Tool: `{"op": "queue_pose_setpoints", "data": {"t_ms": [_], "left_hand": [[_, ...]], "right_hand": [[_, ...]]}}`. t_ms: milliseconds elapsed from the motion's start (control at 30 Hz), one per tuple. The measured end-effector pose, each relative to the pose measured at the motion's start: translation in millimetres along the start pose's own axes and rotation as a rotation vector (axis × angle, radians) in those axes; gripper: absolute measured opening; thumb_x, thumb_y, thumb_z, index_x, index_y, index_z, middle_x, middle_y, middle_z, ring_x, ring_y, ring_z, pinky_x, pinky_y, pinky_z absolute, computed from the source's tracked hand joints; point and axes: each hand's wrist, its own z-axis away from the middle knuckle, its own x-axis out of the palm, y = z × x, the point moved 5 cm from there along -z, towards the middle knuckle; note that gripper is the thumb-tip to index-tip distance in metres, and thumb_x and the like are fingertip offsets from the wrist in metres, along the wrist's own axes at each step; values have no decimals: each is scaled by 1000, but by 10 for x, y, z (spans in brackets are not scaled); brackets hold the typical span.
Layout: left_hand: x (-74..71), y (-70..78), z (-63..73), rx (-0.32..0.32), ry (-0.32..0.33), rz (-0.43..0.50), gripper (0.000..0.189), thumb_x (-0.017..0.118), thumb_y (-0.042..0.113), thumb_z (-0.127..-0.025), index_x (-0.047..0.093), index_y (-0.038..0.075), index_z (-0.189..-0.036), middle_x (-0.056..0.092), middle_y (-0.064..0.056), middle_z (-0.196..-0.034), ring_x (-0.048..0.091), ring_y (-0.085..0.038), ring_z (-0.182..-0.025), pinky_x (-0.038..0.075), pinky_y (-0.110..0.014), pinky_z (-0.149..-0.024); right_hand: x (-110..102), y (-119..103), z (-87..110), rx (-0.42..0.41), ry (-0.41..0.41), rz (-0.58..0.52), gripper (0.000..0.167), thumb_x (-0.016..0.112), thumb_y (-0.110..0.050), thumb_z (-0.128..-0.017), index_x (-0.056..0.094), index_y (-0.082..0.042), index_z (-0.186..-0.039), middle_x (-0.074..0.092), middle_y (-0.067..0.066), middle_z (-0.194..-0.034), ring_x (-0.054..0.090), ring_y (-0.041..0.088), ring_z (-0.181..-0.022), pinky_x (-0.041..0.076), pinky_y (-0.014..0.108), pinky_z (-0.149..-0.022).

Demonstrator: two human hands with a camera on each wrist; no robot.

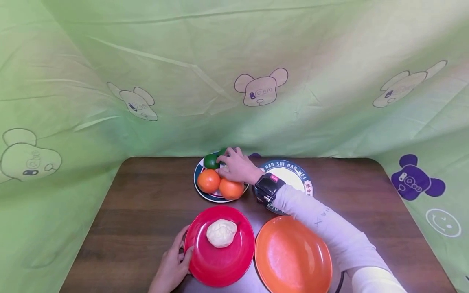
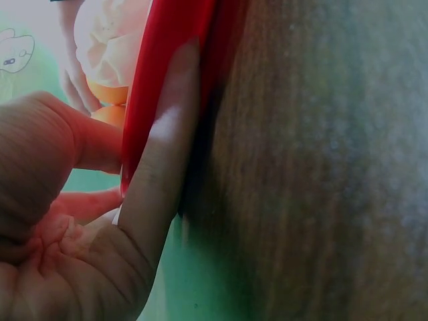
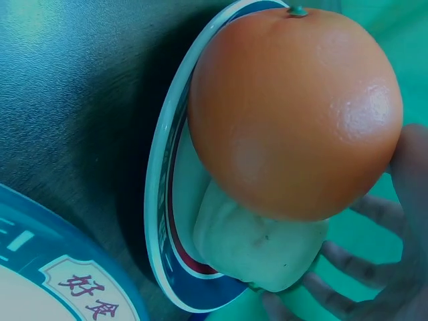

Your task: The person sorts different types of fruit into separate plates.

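My left hand (image 1: 172, 260) holds the left rim of a red plate (image 1: 220, 274), thumb over the edge and other fingers underneath. On that plate lies a white pleated bun (image 1: 221, 233), which also appears in the left wrist view. My right hand (image 1: 239, 166) reaches over a patterned plate (image 3: 155, 221) of fruit at the back. Its spread, slightly bent fingers (image 3: 358, 264) are at the side of a pale bun-like piece (image 3: 261, 244). The thumb is beside an orange (image 3: 294, 114) that partly covers this piece. Whether the fingertips touch the piece is unclear.
Another orange (image 1: 209, 181) and a green fruit (image 1: 211, 161) share the fruit plate. To its right stands a blue-rimmed plate with lettering (image 1: 282, 165), partly under my right forearm. An orange plate (image 1: 289, 256) is beside the red one. Green cloth (image 1: 205, 122) hangs behind the table.
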Motion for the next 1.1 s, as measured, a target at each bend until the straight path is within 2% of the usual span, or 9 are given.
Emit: {"op": "queue_pose_setpoints", "data": {"t_ms": [133, 267, 433, 567, 667, 800, 967, 1100], "left_hand": [[-17, -7, 20, 20, 0, 21, 77, 73, 5, -93, 31, 11, -157, 61, -21, -124, 73, -21, -87, 62, -33, -64], [-24, -4, 20, 22, -3, 26, 77, 73, 6, -93, 30, 11, -157, 60, -22, -128, 73, -21, -88, 62, -33, -64], [-22, 8, 8, 7, -1, 6, 77, 72, 6, -94, 29, 10, -158, 61, -19, -121, 72, -18, -83, 62, -32, -63], [-26, 16, 3, -14, 1, -5, 78, 73, 8, -94, 29, 10, -158, 59, -23, -128, 72, -17, -81, 62, -33, -63], [-26, 19, 6, -35, 3, -9, 78, 74, 9, -94, 29, 12, -158, 56, -25, -135, 73, -16, -81, 62, -33, -64], [-19, 32, 12, -27, 8, -8, 77, 72, 7, -94, 29, 11, -157, 57, -26, -133, 74, -20, -84, 62, -34, -64], [5, 35, 4, -10, 7, 1, 75, 71, 6, -95, 29, 10, -157, 56, -28, -135, 75, -26, -90, 62, -35, -65], [16, 27, 3, -7, 5, 3, 74, 70, 5, -96, 29, 10, -157, 56, -29, -136, 75, -27, -91, 62, -35, -65]], "right_hand": [[15, -10, -42, 33, 5, -10, 40, 62, -45, -98, 70, -20, -129, 48, 12, -125, 42, 29, -110, 56, 44, -80], [25, 1, -47, 76, -26, -36, 37, 65, -41, -97, 72, -18, -125, 45, 12, -121, 43, 29, -105, 55, 40, -76], [11, -24, -38, 125, -87, -76, 35, 64, -37, -96, 72, -17, -124, 44, 14, -124, 43, 31, -107, 53, 41, -77], [-12, -65, -47, 174, -121, -97, 32, 64, -35, -96, 72, -16, -121, 41, 17, -130, 45, 35, -111, 54, 45, -83], [-15, -96, -55, 219, -134, -109, 28, 64, -33, -95, 74, -14, -112, 39, 17, -131, 46, 37, -113, 53, 46, -83], [5, -126, -63, 271, -127, -140, 23, 64, -29, -95, 72, -10, -104, 38, 17, -130, 47, 36, -111, 54, 43, -77], [46, -114, -73, 316, -103, -153, 27, 67, -27, -94, 70, -7, -111, 39, 16, -127, 49, 33, -106, 55, 42, -76], [62, -81, -86, 272, -78, -131, 28, 73, -29, -90, 70, -6, -105, 43, 17, -122, 49, 35, -105, 55, 43, -78]]}}
